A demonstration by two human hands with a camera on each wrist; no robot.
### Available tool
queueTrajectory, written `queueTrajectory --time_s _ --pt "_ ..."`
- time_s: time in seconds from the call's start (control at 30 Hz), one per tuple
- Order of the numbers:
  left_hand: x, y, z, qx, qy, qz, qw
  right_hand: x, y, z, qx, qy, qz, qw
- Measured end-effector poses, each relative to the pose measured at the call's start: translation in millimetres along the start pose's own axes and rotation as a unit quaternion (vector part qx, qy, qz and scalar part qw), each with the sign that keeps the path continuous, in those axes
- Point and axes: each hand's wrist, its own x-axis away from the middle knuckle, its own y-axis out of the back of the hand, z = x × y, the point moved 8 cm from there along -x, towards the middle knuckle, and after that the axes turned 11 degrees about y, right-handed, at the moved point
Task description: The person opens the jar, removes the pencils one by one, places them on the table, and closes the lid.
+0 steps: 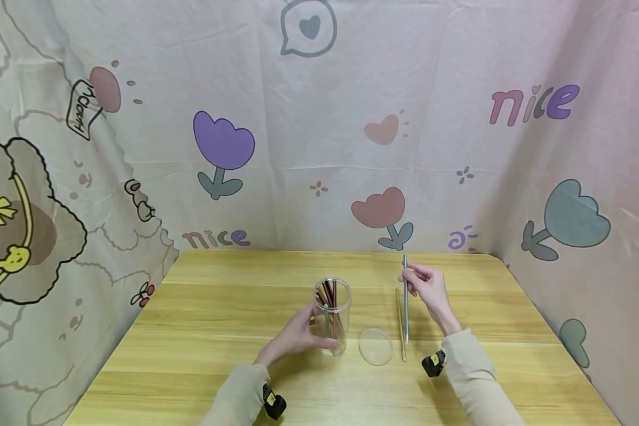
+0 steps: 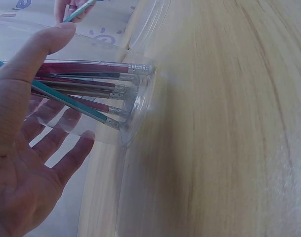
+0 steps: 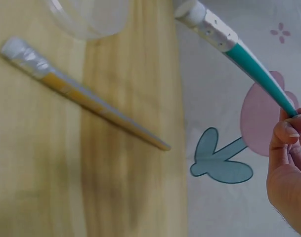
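A clear plastic jar (image 1: pixel 345 316) stands upright on the table, its mouth uncovered. My left hand (image 1: pixel 297 332) grips it low on the left side, thumb in front and fingers around the back. Inside are several pencils (image 2: pixel 86 68), dark red, brown and teal, with their eraser ends at the bottom. Between thumb and fingertips, my right hand (image 1: pixel 428 290) pinches a teal pencil (image 3: pixel 256 71) near one end; its white eraser end points down and toward me. Beside it a yellow pencil (image 3: pixel 86 98) lies on the table, eraser end toward me.
A round clear lid (image 1: pixel 375 347) lies flat on the table between the jar and the yellow pencil. The wooden table (image 1: pixel 218 331) ends at a printed cloth (image 1: pixel 309 130) hanging behind it and along both sides.
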Motion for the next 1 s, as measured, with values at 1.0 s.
queueTrajectory --time_s 1.0 --pt "1.8 1.1 -2.3 -0.002 -0.006 -0.005 1.0000 11.0 11 -45 0.056 -0.077 0.010 0.9954"
